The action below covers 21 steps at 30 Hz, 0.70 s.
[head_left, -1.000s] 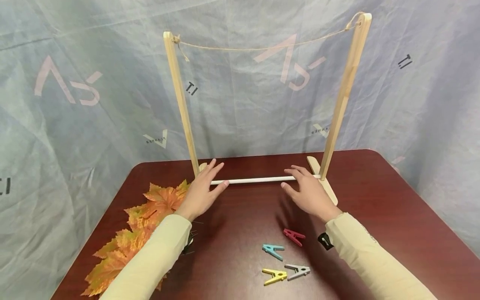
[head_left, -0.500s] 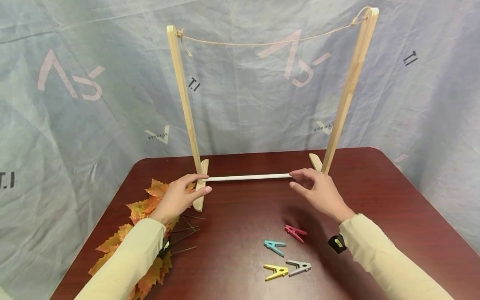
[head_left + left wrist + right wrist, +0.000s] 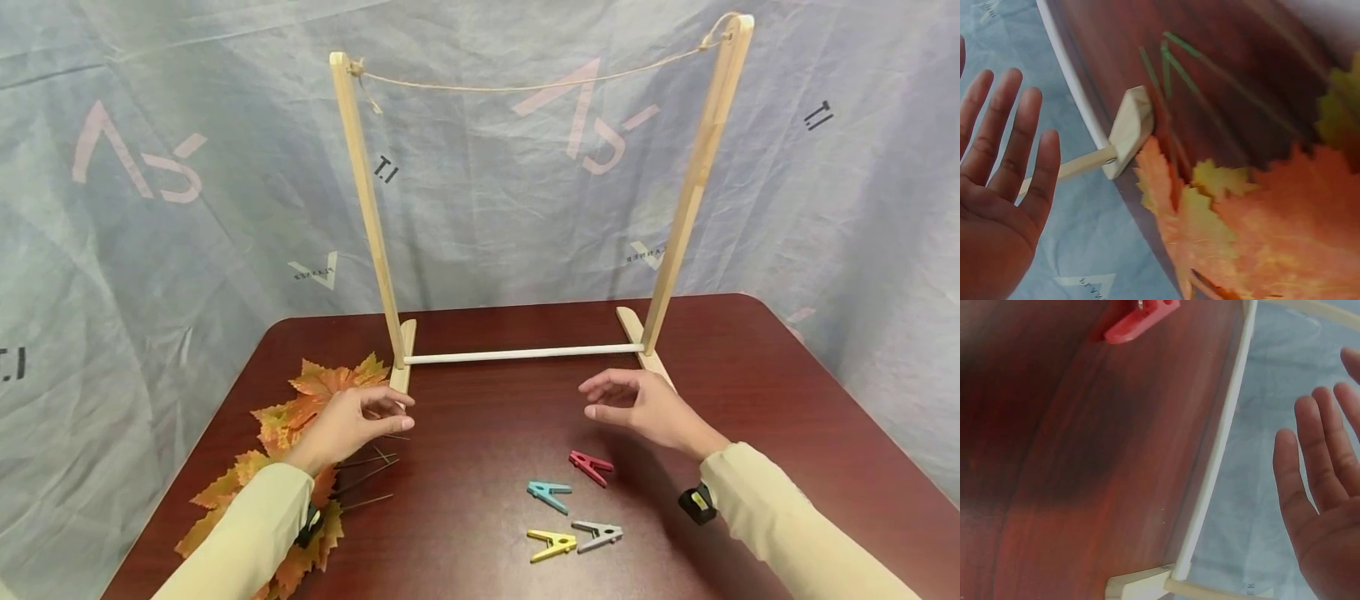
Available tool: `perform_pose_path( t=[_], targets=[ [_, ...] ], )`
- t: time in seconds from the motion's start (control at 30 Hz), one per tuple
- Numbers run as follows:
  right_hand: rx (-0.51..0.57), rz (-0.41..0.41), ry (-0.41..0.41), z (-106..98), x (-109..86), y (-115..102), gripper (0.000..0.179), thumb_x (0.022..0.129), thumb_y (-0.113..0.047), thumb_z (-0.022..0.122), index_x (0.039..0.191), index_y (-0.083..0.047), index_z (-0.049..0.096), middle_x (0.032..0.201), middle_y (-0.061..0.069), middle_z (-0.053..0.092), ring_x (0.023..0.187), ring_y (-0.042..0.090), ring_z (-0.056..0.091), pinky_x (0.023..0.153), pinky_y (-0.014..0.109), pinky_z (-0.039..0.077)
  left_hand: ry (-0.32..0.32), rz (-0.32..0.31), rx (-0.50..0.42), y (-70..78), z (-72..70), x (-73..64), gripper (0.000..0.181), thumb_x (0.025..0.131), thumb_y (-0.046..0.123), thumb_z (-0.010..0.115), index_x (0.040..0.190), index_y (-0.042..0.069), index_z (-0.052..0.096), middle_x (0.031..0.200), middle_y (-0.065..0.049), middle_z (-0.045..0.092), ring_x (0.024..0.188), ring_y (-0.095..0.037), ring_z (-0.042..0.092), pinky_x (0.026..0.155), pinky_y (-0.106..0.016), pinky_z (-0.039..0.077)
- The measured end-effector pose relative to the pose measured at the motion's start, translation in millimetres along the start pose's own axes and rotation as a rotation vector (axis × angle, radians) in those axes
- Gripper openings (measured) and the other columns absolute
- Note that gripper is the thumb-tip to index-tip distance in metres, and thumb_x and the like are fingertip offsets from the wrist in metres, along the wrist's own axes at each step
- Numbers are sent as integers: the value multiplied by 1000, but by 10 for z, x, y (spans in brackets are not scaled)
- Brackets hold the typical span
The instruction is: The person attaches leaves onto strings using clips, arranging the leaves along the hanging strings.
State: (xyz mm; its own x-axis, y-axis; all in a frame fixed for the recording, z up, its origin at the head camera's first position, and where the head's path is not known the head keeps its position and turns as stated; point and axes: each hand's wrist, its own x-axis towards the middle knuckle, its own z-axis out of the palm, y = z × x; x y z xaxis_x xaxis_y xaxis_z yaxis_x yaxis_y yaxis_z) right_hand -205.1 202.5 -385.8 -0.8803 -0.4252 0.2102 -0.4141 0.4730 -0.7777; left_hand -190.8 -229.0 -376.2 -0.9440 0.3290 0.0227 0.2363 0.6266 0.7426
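My left hand [image 3: 348,425] hovers over the orange artificial maple leaves [image 3: 324,385], in front of the left foot of a wooden stand. Its fingers are loosely bent in the head view and hold nothing. On the other side, my right hand [image 3: 648,408] is held in the air before the stand's right foot [image 3: 657,367], also with nothing in it. Between the two posts runs a white rod [image 3: 517,355] low down, and a twine line [image 3: 525,88] sags across the top. Red [image 3: 579,458], blue [image 3: 537,489], yellow [image 3: 562,542] and grey clothespins [image 3: 609,532] lie between the forearms.
The dark red-brown table [image 3: 465,442] has rounded far corners. A grey printed cloth [image 3: 480,200] hangs behind it. Thin leaf stems [image 3: 367,502] point in from the left toward the middle. The tall left post [image 3: 367,208] and right post [image 3: 690,192] rise at the back.
Both hands have drawn back toward the person, away from the white rod near which their fingers were, and have moved apart. The stand, leaves and clothespins keep their places.
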Motion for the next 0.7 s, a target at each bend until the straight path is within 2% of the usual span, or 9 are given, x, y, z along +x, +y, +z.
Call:
perform_pose_path(
  t=[0.2,0.37,0.57,0.7],
  targets=[
    [54,-23,-131,20,-54,28,23,90,-17,80,110,-9,73,92,-2,71,85,16,67,79,31,54,-19,3,17,-109,57,-72,31,88,35,81,113,17,77,92,7,72,86,-12,66,75,-31,52],
    [141,-17,-282,47,-74,71,26,89,-14,80,109,0,72,89,3,71,82,17,68,76,30,56,-86,37,20,-205,85,-109,29,88,33,81,109,12,78,88,7,72,82,-13,66,72,-28,52],
    [197,-13,-411,97,-116,126,21,89,-11,79,106,0,73,83,8,72,74,16,67,68,27,54,-158,25,48,-257,104,-125,26,87,27,82,105,9,78,87,8,71,80,-14,65,70,-27,52],
    [231,-46,-488,124,-139,127,20,89,-9,79,105,1,73,81,11,72,71,13,66,64,25,53,-210,17,73,-275,118,-146,20,86,21,84,101,10,78,83,9,69,75,-10,64,65,-26,50]
  ],
)
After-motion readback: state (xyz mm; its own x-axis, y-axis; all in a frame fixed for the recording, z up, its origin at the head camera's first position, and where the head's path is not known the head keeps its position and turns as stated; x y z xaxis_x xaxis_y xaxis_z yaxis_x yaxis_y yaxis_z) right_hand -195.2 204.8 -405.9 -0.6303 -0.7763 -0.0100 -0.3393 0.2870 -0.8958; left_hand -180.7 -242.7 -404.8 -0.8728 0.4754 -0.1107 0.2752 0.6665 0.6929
